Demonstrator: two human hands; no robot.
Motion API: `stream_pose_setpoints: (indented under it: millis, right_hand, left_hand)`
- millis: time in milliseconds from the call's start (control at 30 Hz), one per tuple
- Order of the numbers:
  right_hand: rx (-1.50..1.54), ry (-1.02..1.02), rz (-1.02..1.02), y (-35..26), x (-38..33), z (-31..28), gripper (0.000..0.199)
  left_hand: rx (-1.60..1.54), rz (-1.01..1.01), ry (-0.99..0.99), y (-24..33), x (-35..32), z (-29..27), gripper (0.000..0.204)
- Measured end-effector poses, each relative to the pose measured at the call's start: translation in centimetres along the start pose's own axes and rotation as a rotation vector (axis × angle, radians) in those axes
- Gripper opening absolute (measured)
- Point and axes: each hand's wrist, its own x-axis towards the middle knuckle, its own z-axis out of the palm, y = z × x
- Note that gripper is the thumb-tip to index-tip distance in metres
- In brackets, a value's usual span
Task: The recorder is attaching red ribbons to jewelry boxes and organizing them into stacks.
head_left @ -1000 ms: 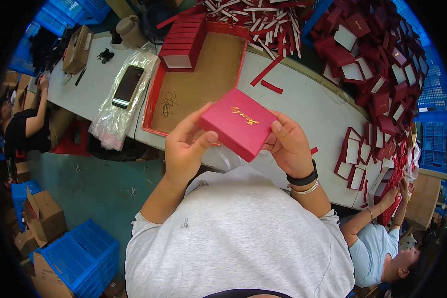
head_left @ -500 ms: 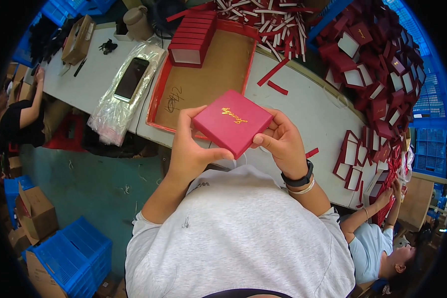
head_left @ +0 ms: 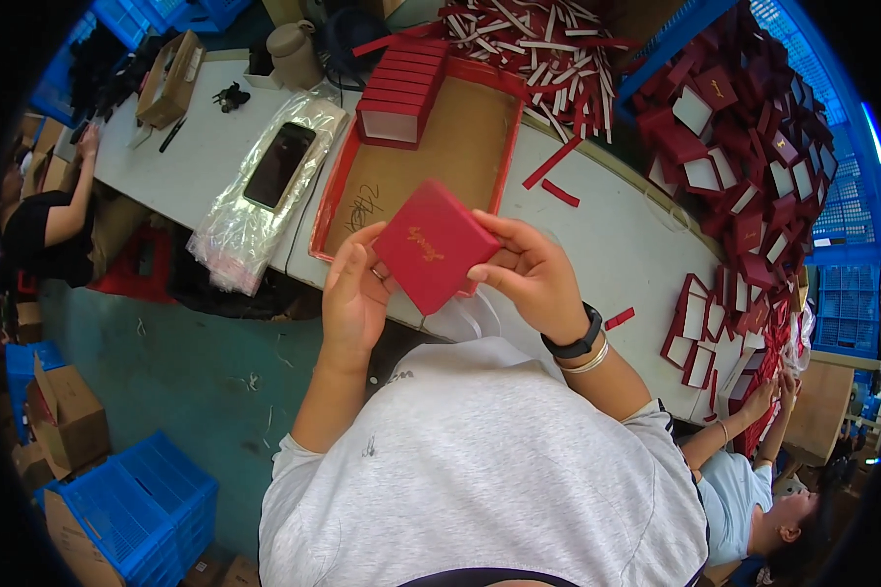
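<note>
A flat square red gift box (head_left: 433,247) with gold lettering on its lid is tilted in front of my chest. My right hand (head_left: 533,279) pinches its right corner between thumb and fingers. At the left edge, my left hand (head_left: 355,293) has its fingers against the box and partly behind it, while its thumb stands off the lid. Beyond the box lies a shallow red-rimmed cardboard tray (head_left: 507,147). A neat row of red boxes (head_left: 401,93) stands on edge at the tray's far left.
Left of the tray, a phone (head_left: 280,164) lies on clear plastic bags (head_left: 227,240). Red-and-white strips (head_left: 548,59) and a large heap of red boxes (head_left: 744,147) fill the far right. Open box parts (head_left: 693,323) lie at right, near another person's hands (head_left: 778,391).
The red box has turned in my hands and moved slightly left. My left thumb has come off its near edge, while my right hand keeps its pinch.
</note>
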Motion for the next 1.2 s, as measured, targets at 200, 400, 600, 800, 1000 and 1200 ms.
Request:
stream_pose_setpoints:
  millis: [200, 400, 600, 800, 1000, 1200]
  right_hand:
    - [-0.704, -0.486, -0.414, -1.9, 3.2, -0.2, 0.052]
    - [-1.112, -0.508, -0.825, -3.6, 6.4, 2.2, 0.05]
    - [-1.006, -0.654, -0.666, -2.0, 8.7, 2.6, 0.025]
    - [-0.978, -0.294, -0.343, 0.5, 13.9, 0.2, 0.024]
    - [-1.222, 0.142, -0.394, 4.6, 19.5, -1.6, 0.027]
    - [-1.261, 0.325, -0.486, 7.7, 20.1, -1.2, 0.031]
  left_hand:
    - [-0.08, 0.06, 0.017, 0.7, -0.4, -2.7, 0.027]
    - [-0.166, -0.064, -0.115, 1.0, -1.0, -3.1, 0.029]
    - [-0.205, -0.324, -0.103, 0.8, -1.6, -2.6, 0.036]
    - [0.098, -0.428, 0.075, 0.2, -1.4, -3.4, 0.044]
    - [0.157, -0.587, -0.131, -2.2, -3.1, -6.0, 0.04]
    - [0.229, -0.566, -0.194, -2.7, -3.4, -6.7, 0.038]
